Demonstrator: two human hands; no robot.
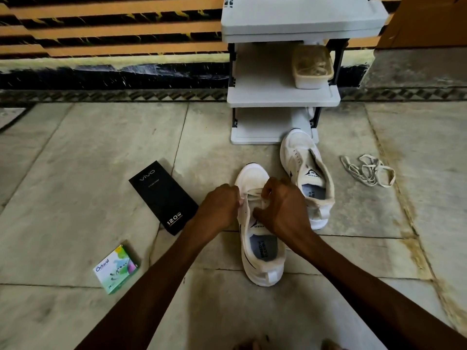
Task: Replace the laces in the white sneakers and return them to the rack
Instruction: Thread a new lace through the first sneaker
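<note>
- 2 white sneakers sit on the stone floor (75, 160) in front of the rack, toes pointing toward it and heels toward the person.
- The near sneaker (262, 251) is right under the person's arms. A white lace (252, 192) crosses its front eyelets, and the blue insole shows through the open collar.
- The left hand (219, 205) is curled tight, its fingertips gripping the near sneaker's left eyelet edge.
- The right hand (283, 208) arches over the tongue with bent fingers. The fingertips close on the white lace at the right eyelets and the thumb is tucked down toward the tongue.
- The far sneaker (305, 173) stands just right of and beyond the near one. It has no lace, its tongue is flopped open, and its toe is against the rack's bottom shelf.
- A loose, dingy lace bundle (369, 170) lies tangled on the floor, to the right of the far sneaker and apart from it.
- The shoe rack (283, 97) is a white 3-shelf unit with dark posts, standing against the striped wall (101, 34).
- A lidded plastic container (312, 65) rests on the right of the rack's middle shelf; its contents are too blurred to tell.
- A black vivo box (163, 198) marked 120W lies flat to the left of the left hand.
- A small green Odonil box (116, 269) lies nearer the person, left of the left forearm.
- A brown cardboard box (424, 18) sits at the top right, beside the rack.
</note>
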